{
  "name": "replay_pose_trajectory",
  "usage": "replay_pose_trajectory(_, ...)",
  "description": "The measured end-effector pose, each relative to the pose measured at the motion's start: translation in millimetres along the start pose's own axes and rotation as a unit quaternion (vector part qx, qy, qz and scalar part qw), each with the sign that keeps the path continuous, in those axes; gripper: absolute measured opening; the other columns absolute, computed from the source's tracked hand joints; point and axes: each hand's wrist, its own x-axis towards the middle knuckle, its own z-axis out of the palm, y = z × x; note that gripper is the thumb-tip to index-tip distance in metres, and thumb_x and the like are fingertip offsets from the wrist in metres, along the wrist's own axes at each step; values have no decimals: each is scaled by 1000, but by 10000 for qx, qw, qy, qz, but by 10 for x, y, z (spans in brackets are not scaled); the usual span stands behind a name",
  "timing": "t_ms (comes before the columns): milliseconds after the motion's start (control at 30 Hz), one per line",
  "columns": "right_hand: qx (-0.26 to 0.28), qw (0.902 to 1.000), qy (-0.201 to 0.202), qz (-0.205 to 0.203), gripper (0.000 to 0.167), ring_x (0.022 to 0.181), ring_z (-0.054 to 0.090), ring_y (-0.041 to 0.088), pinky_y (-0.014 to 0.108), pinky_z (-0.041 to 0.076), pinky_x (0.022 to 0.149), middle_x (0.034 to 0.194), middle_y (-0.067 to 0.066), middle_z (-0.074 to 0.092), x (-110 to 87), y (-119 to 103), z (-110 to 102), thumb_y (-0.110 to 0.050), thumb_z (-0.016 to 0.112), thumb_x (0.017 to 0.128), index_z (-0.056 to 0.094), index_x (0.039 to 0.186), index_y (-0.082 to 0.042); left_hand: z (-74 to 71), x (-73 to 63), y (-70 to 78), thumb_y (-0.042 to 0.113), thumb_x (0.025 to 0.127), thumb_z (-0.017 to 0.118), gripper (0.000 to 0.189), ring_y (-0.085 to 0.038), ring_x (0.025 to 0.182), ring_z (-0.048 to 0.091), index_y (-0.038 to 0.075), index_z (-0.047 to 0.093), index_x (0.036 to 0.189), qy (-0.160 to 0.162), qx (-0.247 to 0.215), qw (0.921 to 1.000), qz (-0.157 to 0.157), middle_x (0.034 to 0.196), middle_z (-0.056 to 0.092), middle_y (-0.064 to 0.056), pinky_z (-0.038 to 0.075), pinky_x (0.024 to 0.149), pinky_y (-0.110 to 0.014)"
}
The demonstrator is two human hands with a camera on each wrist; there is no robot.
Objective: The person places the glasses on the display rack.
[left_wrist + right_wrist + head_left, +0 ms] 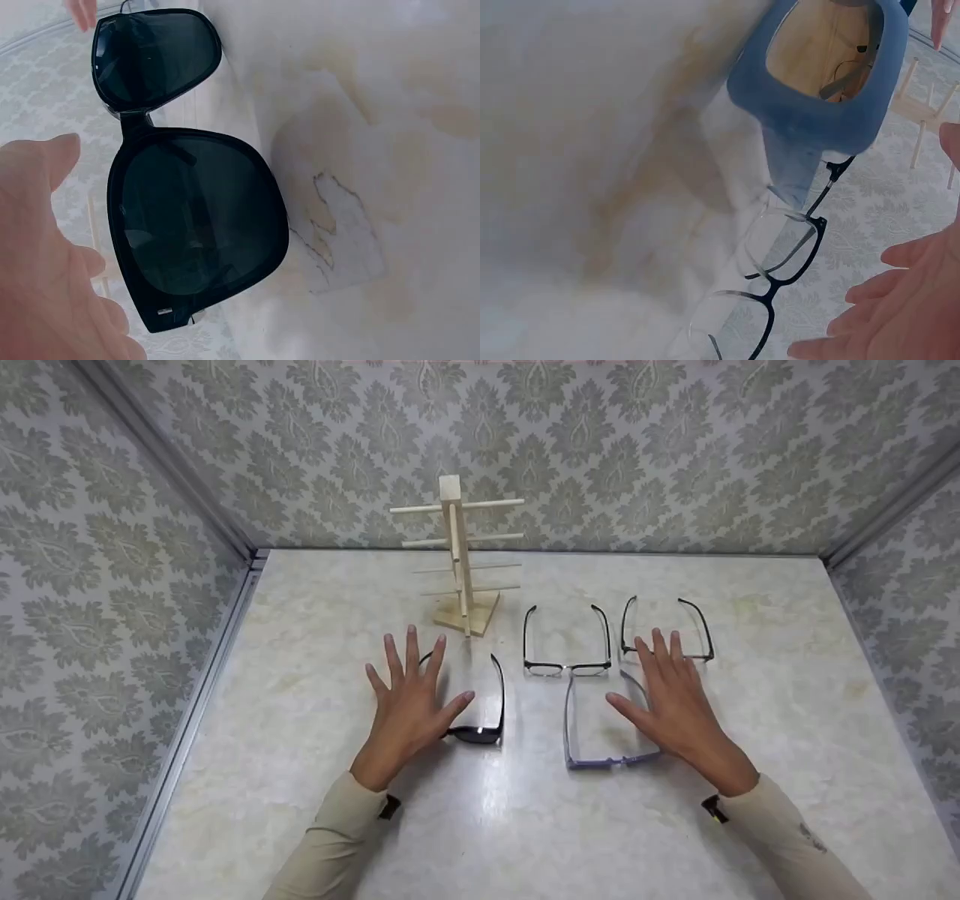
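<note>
My left hand (405,709) is held over the left side of a pair of black sunglasses (477,734), fingers spread and grasping nothing. In the left wrist view the dark lenses (199,210) stand beside the thumb. My right hand (679,709), also with fingers spread, overlaps the right side of blue-purple eyeglasses (594,764). Its fingertips overlap the front of black-framed eyeglasses (706,634) at the right. Between the hands, farther back, lie black half-rim eyeglasses (568,666) with temples unfolded. The blue-purple frame (821,124) looms large in the right wrist view.
A wooden rack (459,547) with several crosswise pegs on an upright post stands at the back of the marble-patterned table (300,607). Patterned walls (600,457) enclose the table at the back and both sides. Metal rails (180,690) run along the left edge.
</note>
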Motion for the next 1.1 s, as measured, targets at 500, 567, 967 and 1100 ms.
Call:
replay_pose_trajectory(500,597,9745,1281,-1745,62,141,52,49,65,48,114,149,27,61,55,-350,158,-21,85,99,61,150,4,-113,-87,-184,47,106,72,79,-57,164,10,9,44,169,-96,-1489,9888,-11,179,17,-29,19,124,-83)
replay_pose_trajectory(567,635,9740,1251,-1777,60,141,52,49,64,48,114,149,25,61,60,-386,167,-20,84,99,62,150,3,-125,-113,-223,43,106,75,78,-54,166,9,10,44,169,-121,-1793,9837,-101,180,16,-27,22,125,-81)
replay_pose_trajectory(967,923,9712,1063,-1921,58,142,54,43,63,49,115,151,24,59,72,-589,266,-17,83,100,62,149,5,-214,-210,-411,34,104,79,80,-47,166,21,3,43,168,-122,-2519,9668,-425,179,23,-26,24,130,-69)
replay_pose_trajectory(1100,1120,9707,927,-1911,59,141,56,40,59,51,113,152,25,58,68,-671,300,-16,83,101,60,151,5,-210,-260,-463,33,105,78,77,-46,164,27,2,44,167,-159,-2555,9657,-436,177,26,-28,27,130,-67)
